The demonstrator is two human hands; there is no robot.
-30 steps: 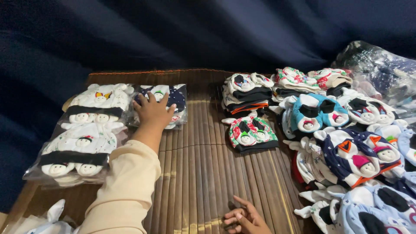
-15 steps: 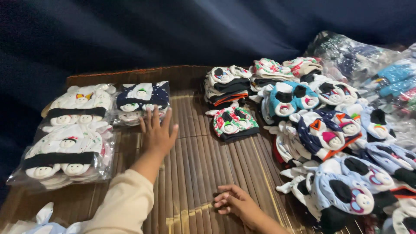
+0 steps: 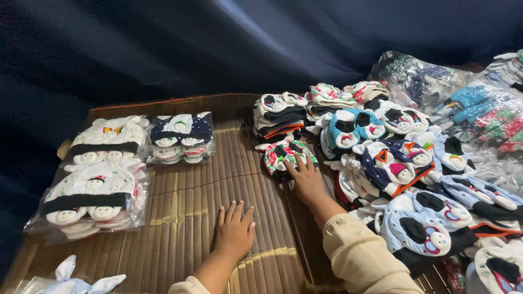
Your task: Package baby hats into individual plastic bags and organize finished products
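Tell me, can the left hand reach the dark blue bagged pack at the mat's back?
Probably yes: the left hand lies flat on the mat, with only bare mat between it and the dark blue pack.

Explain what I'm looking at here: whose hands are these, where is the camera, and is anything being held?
This is one view from a camera worn on a person's head, looking down at their own two bare hands; there is no machine. The left hand lies flat and open on a brown bamboo mat, holding nothing. The right hand reaches forward, fingers touching a small stack of patterned baby caps, without closing a grip on it. On the left of the mat lie clear plastic packs of white caps and a pack of dark blue ones. To the right is a big heap of loose caps and some bagged goods.
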